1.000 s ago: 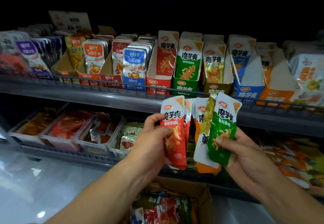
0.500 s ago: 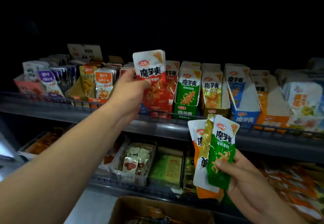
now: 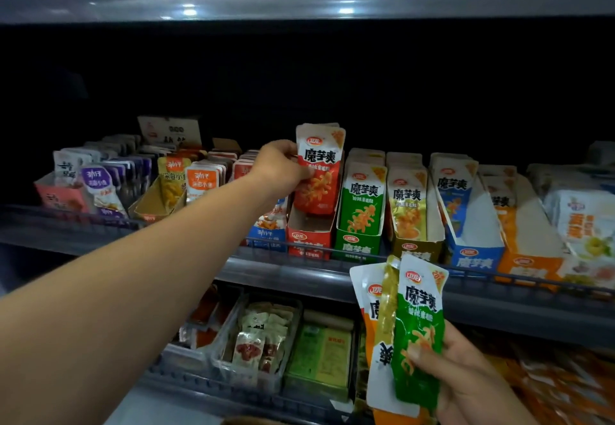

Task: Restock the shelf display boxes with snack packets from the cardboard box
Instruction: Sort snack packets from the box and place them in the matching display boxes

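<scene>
Clearly the left hand (image 3: 283,166) was closed around the left edge of a red snack packet (image 3: 317,171), fingers curled behind it and thumb pressed on its face, holding it upright at the mouth of the red display box (image 3: 307,234) near the centre of the frame. The packet's lower end sat inside the box opening, while its top stood higher than the packets in the green display box (image 3: 357,224) just beside it on the right. Whether it had reached the box floor could not be told. The front of the red box looked empty, so a packet let go too early could have slumped forward or tipped over the low front lip toward the shelf rail (image 3: 332,251). A sideways grip on one edge also gave little control over twist, and the packet could have caught on the cardboard wall between the red and green boxes.

At lower right, the right hand (image 3: 466,381) was clamped on a fanned bundle: a green packet (image 3: 419,334) in front, an olive one and white-and-orange ones behind. The thumb pinned only the lower part of the green packet, so the rear packets, overlapping loosely, could have slid out and dropped. The cardboard box was barely in view at the bottom edge, too little to judge
</scene>
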`<action>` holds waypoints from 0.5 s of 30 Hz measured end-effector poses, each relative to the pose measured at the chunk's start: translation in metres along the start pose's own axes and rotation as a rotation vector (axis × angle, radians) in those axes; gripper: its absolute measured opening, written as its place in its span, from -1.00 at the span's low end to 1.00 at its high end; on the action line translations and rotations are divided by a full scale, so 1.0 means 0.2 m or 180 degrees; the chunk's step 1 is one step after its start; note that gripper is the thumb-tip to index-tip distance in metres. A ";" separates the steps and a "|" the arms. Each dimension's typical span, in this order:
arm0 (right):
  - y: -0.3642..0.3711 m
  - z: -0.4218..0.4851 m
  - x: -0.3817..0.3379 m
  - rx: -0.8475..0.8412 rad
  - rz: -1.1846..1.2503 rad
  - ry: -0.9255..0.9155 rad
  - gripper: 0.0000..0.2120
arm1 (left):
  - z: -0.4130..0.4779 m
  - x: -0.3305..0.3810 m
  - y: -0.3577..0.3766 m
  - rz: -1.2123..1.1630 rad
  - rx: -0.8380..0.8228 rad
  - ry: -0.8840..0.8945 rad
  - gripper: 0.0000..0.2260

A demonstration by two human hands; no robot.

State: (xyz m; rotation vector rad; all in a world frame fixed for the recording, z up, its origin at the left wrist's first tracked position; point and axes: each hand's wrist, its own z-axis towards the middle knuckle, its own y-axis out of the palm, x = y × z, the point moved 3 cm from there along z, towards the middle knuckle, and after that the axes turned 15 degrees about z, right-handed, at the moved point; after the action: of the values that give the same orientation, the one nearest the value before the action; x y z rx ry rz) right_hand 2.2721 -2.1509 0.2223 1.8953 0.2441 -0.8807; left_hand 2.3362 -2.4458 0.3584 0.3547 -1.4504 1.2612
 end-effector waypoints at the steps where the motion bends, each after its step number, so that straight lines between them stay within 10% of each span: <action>1: 0.00 0.00 0.00 0.0033 0.0035 0.0046 -0.17 | 0.01 0.00 0.01 0.0053 0.0007 0.0030 -0.73; 15: -0.02 0.05 0.01 -0.0187 -0.0694 0.0194 0.05 | -0.01 -0.06 0.04 0.0979 -0.0349 0.0898 -0.32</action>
State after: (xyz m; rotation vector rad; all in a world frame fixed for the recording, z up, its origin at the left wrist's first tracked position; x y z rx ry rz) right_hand 2.2667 -2.1587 0.2159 1.8662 0.5162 -0.9500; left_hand 2.3345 -2.4461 0.3437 -0.1230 -1.3551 1.4039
